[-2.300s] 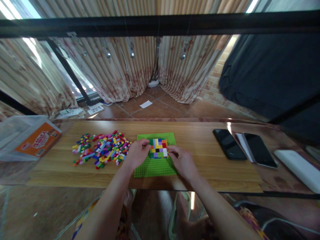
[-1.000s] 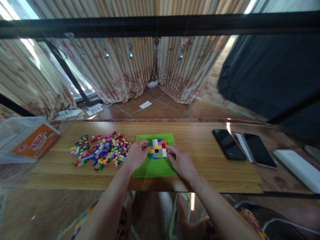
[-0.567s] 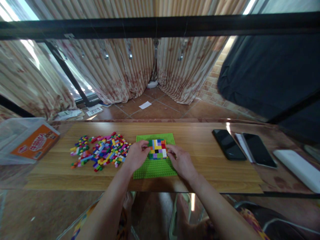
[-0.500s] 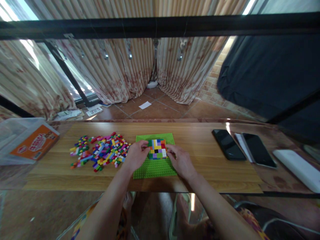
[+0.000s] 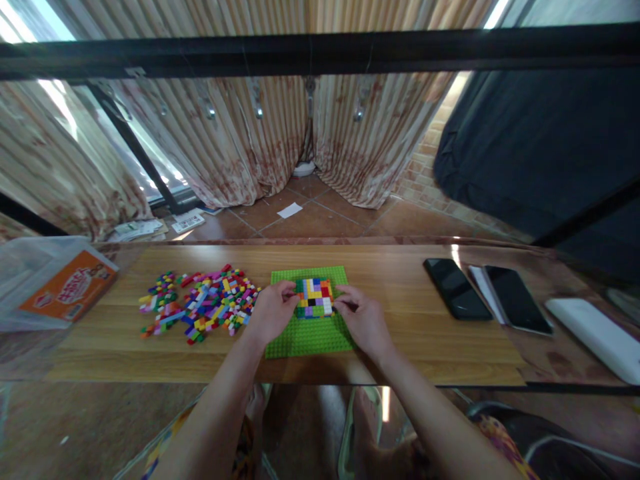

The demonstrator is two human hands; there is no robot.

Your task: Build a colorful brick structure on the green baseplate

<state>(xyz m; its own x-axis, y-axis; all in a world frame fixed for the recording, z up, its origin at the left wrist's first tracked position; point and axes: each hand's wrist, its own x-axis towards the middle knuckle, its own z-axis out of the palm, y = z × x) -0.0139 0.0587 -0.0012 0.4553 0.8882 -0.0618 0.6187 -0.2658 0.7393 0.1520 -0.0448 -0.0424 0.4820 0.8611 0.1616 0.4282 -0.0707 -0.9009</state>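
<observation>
A green studded baseplate [image 5: 310,341] lies flat on the wooden board. On its upper half sits a low block of joined toy bricks [image 5: 315,293] in blue, yellow, red, white, purple, orange and black. My left hand [image 5: 274,310] rests at the block's left side, its thumb and forefinger closed against the edge bricks. At the right side is my right hand [image 5: 364,319], fingers bent and thumb close to the white and orange bricks at the edge. Whether a small loose brick is between the right fingertips cannot be made out.
Left of the baseplate spreads a pile of loose bricks [image 5: 215,300]. A clear plastic tub [image 5: 45,243] with an orange label stands at the far left. To the right lie a black phone [image 5: 456,288], a second phone [image 5: 517,299] and a white oblong object [image 5: 595,337].
My right hand has shifted slightly, its fingers now a little further from the block's upper right edge. My left hand and the bricks look the same.
</observation>
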